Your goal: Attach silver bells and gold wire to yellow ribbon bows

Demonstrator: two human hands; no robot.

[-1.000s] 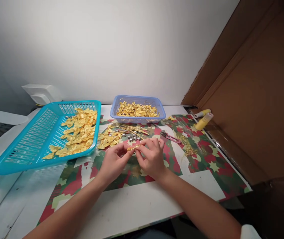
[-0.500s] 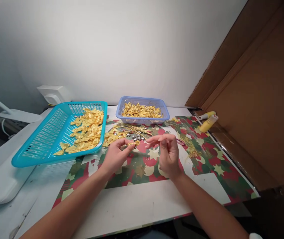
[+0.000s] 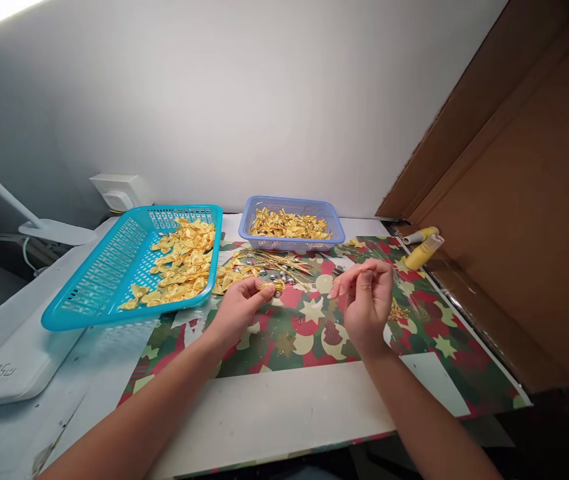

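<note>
Head view: white wall (image 3: 264, 100) beyond the fingers; brown cardboard (image 3: 514, 200) to their right; pale tabletop (image 3: 284, 407) below, part-covered by a patterned sheet (image 3: 309, 350).

Item: gold piece (image 3: 278, 286), small, one. Location: at the left hand's (image 3: 234, 313) fingertips, above the sheet. Long axis roughly level, running left to right; free end points rightward, toward the other hand. Finer detail too small to tell.

Left fingers: pinched closed on the gold piece.
Right hand (image 3: 370, 300): well apart from the left; fingers curled, thumb near the forefinger; cannot tell whether anything thin is held.

Just beyond the left fingers: loose bows (image 3: 231, 275), gold ties (image 3: 279, 259), silver bells (image 3: 274, 275). Left of them: teal basket (image 3: 124, 319), bows inside. Farther beyond: blue basket (image 3: 292, 245), gold bows inside. Right of the right fingers: gold clippings (image 3: 398, 310), partly hidden; yellow bottle (image 3: 420, 255) beyond.

Risks, judged: a slack pinch could drop the piece among the bells; a sideways sweep of the left fingers could scatter bells or catch the ties.
</note>
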